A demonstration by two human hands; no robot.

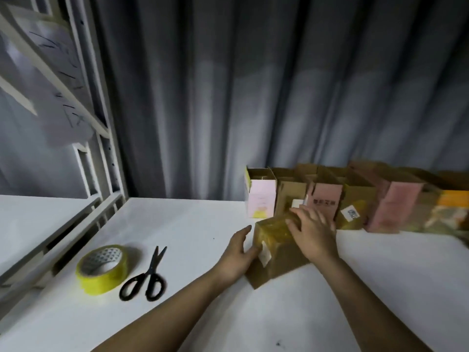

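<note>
Near the left edge of the white desk (190, 224) lies a fat yellow roll of sticky tape (106, 278). Just beside it, on its right, lie black scissors (151, 269) with the blades pointing to the back edge. No hand is touching them.

Next comes the left hand (237, 252). It reaches forward from the near edge. Its fingers are straight and press flat on the left side of the small brown cardboard box (279, 252), close to a white sticker. The thumb sticks up, away from the fingers.

The brown cardboard box sits about in the middle of the desk, right between the two hands. It is shiny with clear tape. Its long side seems to run from near to far, turned a little, with one corner pointing at the person.

The right hand (313, 235) lies flat on top of the box with its fingers spread, pointing to the back left. It pinches nothing. Both hands touch the box, so neither has far to go.

Behind them, a row of small cardboard boxes (355, 196) stands along the back edge, out to the right corner. The box looks ready to join that row.
</note>
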